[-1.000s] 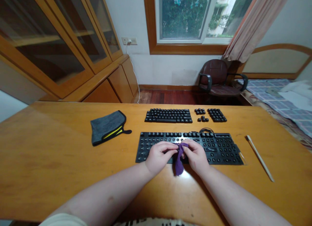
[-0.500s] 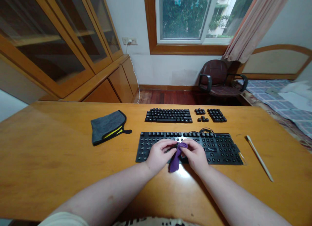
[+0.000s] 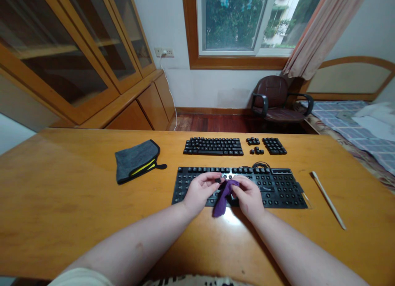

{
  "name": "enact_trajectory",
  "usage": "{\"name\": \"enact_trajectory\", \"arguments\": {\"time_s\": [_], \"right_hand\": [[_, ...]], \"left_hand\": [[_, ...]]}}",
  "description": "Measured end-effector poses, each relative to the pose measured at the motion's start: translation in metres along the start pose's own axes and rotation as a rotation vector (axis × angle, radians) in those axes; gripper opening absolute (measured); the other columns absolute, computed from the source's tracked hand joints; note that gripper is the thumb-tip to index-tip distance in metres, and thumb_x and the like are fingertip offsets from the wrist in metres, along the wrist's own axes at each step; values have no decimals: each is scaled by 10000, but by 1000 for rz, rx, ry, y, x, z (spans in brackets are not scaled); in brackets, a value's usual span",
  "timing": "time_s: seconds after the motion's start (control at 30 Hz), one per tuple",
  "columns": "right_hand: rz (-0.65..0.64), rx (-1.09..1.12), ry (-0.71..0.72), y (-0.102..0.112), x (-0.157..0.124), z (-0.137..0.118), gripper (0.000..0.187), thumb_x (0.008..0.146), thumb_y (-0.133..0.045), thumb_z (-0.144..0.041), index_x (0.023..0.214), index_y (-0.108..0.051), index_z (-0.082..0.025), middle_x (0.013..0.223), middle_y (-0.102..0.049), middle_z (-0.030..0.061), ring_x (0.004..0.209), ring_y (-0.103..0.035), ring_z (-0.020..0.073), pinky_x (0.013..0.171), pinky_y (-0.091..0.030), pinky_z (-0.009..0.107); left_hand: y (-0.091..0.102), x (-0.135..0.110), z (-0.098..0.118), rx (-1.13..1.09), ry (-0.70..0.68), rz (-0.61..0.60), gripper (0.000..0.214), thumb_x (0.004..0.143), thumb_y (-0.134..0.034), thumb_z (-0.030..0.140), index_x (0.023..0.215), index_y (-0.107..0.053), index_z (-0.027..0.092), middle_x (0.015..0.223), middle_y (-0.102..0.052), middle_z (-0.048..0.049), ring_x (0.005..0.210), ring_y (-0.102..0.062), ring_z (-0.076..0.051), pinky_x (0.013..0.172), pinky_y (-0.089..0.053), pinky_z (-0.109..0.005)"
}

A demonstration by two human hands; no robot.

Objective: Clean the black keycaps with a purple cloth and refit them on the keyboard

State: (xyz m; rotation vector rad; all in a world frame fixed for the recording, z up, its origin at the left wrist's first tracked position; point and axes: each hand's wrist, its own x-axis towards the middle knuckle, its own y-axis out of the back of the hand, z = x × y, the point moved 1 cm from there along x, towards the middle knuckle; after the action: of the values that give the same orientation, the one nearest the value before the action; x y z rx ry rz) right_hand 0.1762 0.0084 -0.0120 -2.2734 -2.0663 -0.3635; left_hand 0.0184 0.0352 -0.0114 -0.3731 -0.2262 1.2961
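- So the purple cloth (image 3: 222, 203) is up in front of the person, just over the near middle of the black keyboard (image 3: 284, 191), with its loose end drooping toward the near edge.
- Right hand (image 3: 250, 195): grip is pinched together on the top of that cloth, thumb against fingers.
- Left hand (image 3: 199, 191): grip is closed on a tiny dark piece, looks like a keycap (image 3: 218, 180), right beside the cloth. Too small to read any marking on it.
- Keyboard lies flat on the wooden bench (image 3: 77, 187). Top row has its caps on, most of the rest is bare switches, and the hands cover part of the middle. There's a black cable (image 3: 261, 165) bunched at its far edge.
- Just beyond it, a big block of loose caps (image 3: 213, 147) sits in neat rows, then two little clusters and a number-pad block (image 3: 274, 146) to the right.
- Off to the left: a folded grey towel (image 3: 134, 160) with a black border and yellow showing inside.
- Right of the keyboard: a slim pale brush (image 3: 328, 200) lying at a slant, dark-tipped end farther away.
- Past the bench: a brown armchair (image 3: 273, 92) under the window (image 3: 234, 22).
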Motion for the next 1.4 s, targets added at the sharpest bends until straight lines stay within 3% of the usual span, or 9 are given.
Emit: {"name": "enact_trajectory", "arguments": {"time_s": [0.13, 0.27, 0.47, 0.67, 0.8, 0.93, 1.03, 1.23, 1.4], "right_hand": [[-9, -17, 3, 0, 1, -2, 105, 761, -562, -226, 729, -654, -188, 726, -580, 42, 637, -537, 156, 540, -441, 266], [-7, -28, 15, 0, 2, -5, 96, 753, -565, -200, 707, -649, -190, 723, -590, 35, 645, -538, 156, 582, -435, 275], [-15, -34, 37, 0, 2, -9, 109, 747, -556, -172, 681, -642, -189, 693, -589, 25, 669, -545, 165, 617, -432, 280], [-20, -50, 36, 0, 3, -9, 118, 747, -553, -187, 663, -637, -189, 688, -583, 33, 662, -541, 169, 595, -439, 283], [-11, -48, 40, 0, 3, -8, 103, 739, -559, -190, 686, -647, -194, 710, -594, 35, 674, -552, 171, 604, -449, 288], [-2, -54, 31, 0, 3, -7, 102, 732, -556, -190, 687, -647, -201, 718, -601, 35, 690, -559, 176, 602, -454, 287], [-14, -57, 32, 0, 3, -7, 108, 733, -557, -192, 668, -643, -199, 702, -599, 33, 686, -558, 176, 591, -448, 280], [-25, -34, 8, 0, 1, -2, 101, 742, -561, -203, 687, -645, -192, 709, -588, 34, 633, -537, 159, 544, -430, 264], [-16, -32, -15, 0, 1, 0, 100, 740, -565, -218, 697, -651, -188, 735, -598, 43, 645, -550, 166, 528, -438, 263]], "left_hand": [[0, 1, 1, 36, -40, -1, 222, 610, -708, 186, 821, -661, 136, 1059, -592, -82, 925, -603, -196, 885, -467, -378], [-1, -2, 24, 93, 53, 27, 195, 617, -707, 162, 808, -673, 138, 917, -639, -51, 851, -628, -160, 887, -463, -331], [18, -9, 71, -239, 221, 28, 195, 701, -630, 152, 894, -634, 181, 842, -669, -18, 753, -652, -118, 761, -533, -251], [44, -14, 68, -251, 212, 134, 194, 750, -542, 130, 926, -614, 168, 944, -663, -50, 846, -636, -114, 832, -509, -235], [54, -10, 64, 1, 85, 171, 205, 701, -625, 205, 900, -632, 154, 923, -662, -63, 844, -632, -149, 846, -499, -304], [62, -7, 76, 674, -241, 183, 187, 647, -677, 247, 821, -682, 179, 875, -664, -57, 853, -612, -190, 848, -475, -342], [65, -10, 85, 1052, -375, 136, 210, 705, -619, 262, 902, -681, 225, 909, -666, -46, 879, -595, -194, 865, -452, -341], [68, -13, 88, 1222, -425, 68, 275, 750, -563, 229, 1014, -638, 224, 941, -660, -41, 882, -588, -182, 843, -450, -314], [85, -5, 87, 1253, -422, 63, 185, 733, -581, 272, 872, -689, 216, 943, -643, -48, 908, -576, -189, 872, -432, -329]]}}
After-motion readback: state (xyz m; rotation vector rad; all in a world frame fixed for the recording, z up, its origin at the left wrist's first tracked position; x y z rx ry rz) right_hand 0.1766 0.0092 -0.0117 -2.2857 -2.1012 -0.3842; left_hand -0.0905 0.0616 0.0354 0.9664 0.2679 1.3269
